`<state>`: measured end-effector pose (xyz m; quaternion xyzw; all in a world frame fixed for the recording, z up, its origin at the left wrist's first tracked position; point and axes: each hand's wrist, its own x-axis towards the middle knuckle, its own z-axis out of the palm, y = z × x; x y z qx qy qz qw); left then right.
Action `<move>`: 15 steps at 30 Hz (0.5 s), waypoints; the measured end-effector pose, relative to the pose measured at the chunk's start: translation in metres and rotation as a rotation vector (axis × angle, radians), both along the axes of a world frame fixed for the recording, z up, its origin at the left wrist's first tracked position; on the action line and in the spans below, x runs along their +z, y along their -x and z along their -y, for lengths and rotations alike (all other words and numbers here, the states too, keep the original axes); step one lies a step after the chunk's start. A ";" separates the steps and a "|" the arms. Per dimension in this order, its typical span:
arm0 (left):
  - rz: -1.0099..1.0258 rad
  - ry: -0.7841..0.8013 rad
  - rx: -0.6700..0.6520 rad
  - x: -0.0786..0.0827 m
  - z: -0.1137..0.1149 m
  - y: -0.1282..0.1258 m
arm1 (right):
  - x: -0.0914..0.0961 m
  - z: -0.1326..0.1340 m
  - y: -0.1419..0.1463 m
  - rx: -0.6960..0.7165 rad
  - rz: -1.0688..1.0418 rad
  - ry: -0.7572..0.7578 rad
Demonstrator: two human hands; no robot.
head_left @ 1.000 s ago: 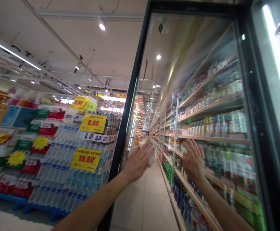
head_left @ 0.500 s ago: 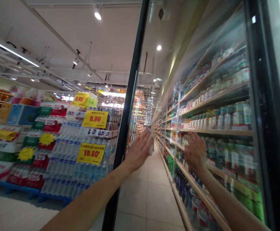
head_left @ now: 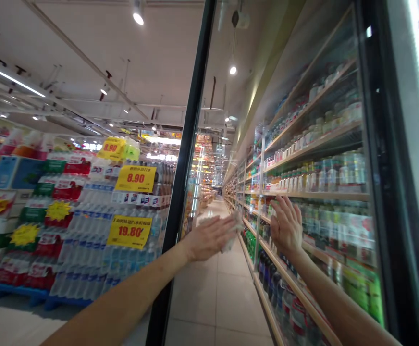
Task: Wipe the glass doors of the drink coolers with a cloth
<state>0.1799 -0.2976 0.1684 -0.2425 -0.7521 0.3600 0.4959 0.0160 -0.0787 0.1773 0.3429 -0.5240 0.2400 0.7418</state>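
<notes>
A tall glass door (head_left: pixel 296 120) with a black frame stands open in front of me, fogged in its upper part. My left hand (head_left: pixel 209 238) presses a whitish cloth (head_left: pixel 233 233) flat against the glass, fingers stretched over it. To its right my right hand (head_left: pixel 287 226) lies flat on the same pane with fingers spread and nothing in it. Through the glass I see long shelves of bottled drinks (head_left: pixel 317 178) running down an aisle.
On the left stands a stack of bottled water packs (head_left: pixel 97 240) on blue pallets with yellow price signs (head_left: pixel 135 179). The door's black edge (head_left: pixel 186 158) rises between that stack and my arms. A lit cooler frame (head_left: pixel 418 144) is at the far right. Tiled floor (head_left: pixel 216 298) runs ahead.
My left hand has slid the cloth down and slightly right on the glass. The right hand stays planted on the pane. The view has shifted slightly.
</notes>
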 end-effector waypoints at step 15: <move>-0.271 -0.378 0.017 0.003 -0.017 0.016 | 0.000 -0.001 0.000 -0.018 -0.039 0.013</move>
